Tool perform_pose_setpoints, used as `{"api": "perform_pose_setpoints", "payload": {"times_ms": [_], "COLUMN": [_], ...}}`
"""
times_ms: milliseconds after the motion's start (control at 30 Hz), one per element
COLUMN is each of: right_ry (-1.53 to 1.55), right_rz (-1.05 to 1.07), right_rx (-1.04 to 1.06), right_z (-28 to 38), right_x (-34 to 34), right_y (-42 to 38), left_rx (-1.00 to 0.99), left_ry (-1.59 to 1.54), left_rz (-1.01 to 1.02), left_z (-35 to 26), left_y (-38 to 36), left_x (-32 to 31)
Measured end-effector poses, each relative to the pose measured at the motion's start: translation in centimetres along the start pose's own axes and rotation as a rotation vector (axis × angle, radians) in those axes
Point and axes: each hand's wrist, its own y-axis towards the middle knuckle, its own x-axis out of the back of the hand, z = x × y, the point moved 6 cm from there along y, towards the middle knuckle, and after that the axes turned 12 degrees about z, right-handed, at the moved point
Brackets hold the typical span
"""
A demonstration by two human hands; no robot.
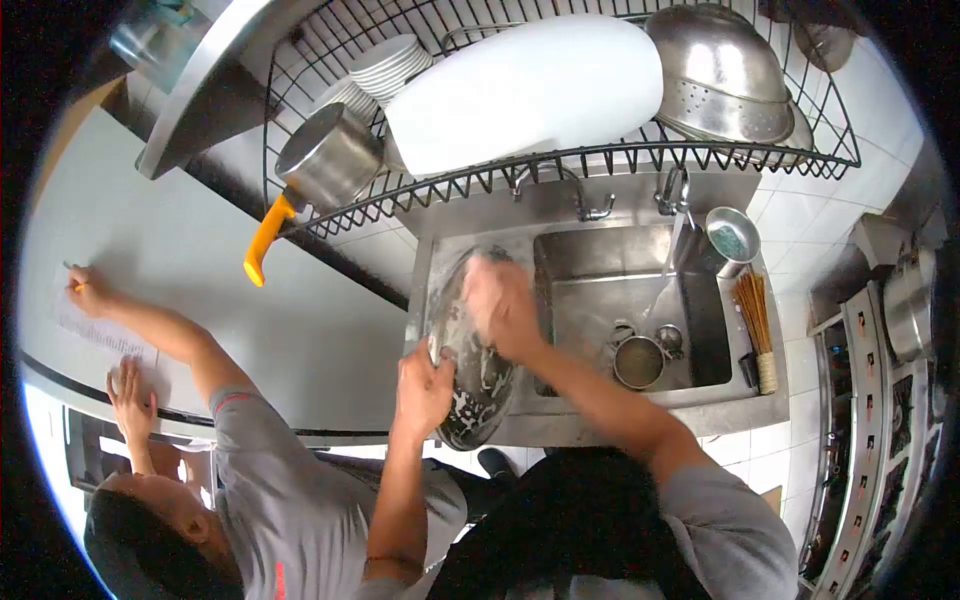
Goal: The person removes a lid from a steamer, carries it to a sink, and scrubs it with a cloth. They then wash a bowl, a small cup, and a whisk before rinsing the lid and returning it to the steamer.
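While the left hand (425, 392) is closed around the left edge of a dark pan (482, 388), the right hand (500, 305) is over the pan's far part, its fingers curled. That right hand is blurred, and I cannot tell whether it holds anything. White suds streak the pan, which lies lengthwise from far to near at the left end of the metal surface (550, 428), just left of the sink (600, 290).

Inside the sink, a small pot (638, 364) sits toward the near side, with a metal cup (670, 338) just to its right. Water runs from the right tap (672, 190). At the far right of the sink stands a metal container (733, 236) with something green in it, and nearer, along the right edge, is a stick brush (757, 335).

Above the far side, a wire rack (600, 152) holds a saucepan (335, 158) with a yellow handle, stacked plates (392, 68), a large white dish (530, 95) and a colander (722, 100). At the left, another person (330, 500) leans over a white surface (290, 320), with a paper (100, 332) on it.
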Motion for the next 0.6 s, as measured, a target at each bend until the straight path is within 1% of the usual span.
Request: {"api": "perform_pose_setpoints", "payload": {"times_ms": [33,67,100,167,200,233,267,300,333,367,433,467,500,567,600], "right_ry": [-0.04,0.011,0.061,0.169,0.152,0.157,0.255,0.274,0.3,0.302,0.238,0.145,0.141,0.175,0.179], "right_rz": [0.119,0.158,0.198,0.314,0.321,0.322,0.164,0.092,0.018,0.014,0.356,0.381,0.376,0.395,0.22], "right_rx": [0.148,0.172,0.194,0.26,0.167,0.165,-0.039,-0.148,-0.255,-0.253,0.168,0.21,0.201,0.164,0.093], "right_z": [2.1,3.2,4.3,3.6,2.6,1.1,-1.8,-3.7,-4.4,-2.5,4.9,6.8,6.3,3.6,0.4], "right_x": [-1.7,-2.2,-2.6,-3.0,-2.7,-3.4,-3.2,-3.3,-3.1,-2.9,-4.5,-4.0,-3.8,-4.3,-4.4], "right_y": [-1.2,-1.5,-1.8,-1.4,-0.5,-0.3,0.7,0.7,1.3,1.4,0.1,-0.2,-0.2,0.8,0.7], "left_rx": [0.018,-0.025,-0.015,-0.133,0.002,0.008,0.027,0.05,-0.023,-0.025,0.044,-0.078,-0.077,0.037,-0.046], "left_ry": [-0.068,-0.038,-0.034,-0.113,-0.077,-0.076,-0.114,-0.15,-0.102,-0.098,-0.108,-0.261,-0.262,-0.148,-0.148], "left_rz": [0.008,-0.011,-0.007,0.006,0.007,0.006,-0.005,-0.021,-0.074,-0.073,-0.05,-0.114,-0.103,-0.077,-0.144], "left_z": [0.2,1.1,2.1,1.8,2.2,2.0,1.8,2.0,2.9,2.7,2.3,1.7,2.0,3.6,3.6], "left_y": [0.0,0.1,0.0,-0.2,-0.1,-0.5,-0.7,-1.0,-1.3,-1.6,-1.9,-2.2,-2.4,-2.8,-3.0], "left_x": [0.0,0.1,0.0,0.3,0.5,0.6,0.7,1.0,0.8,1.0,0.9,1.1,1.0,1.2,1.4]}}
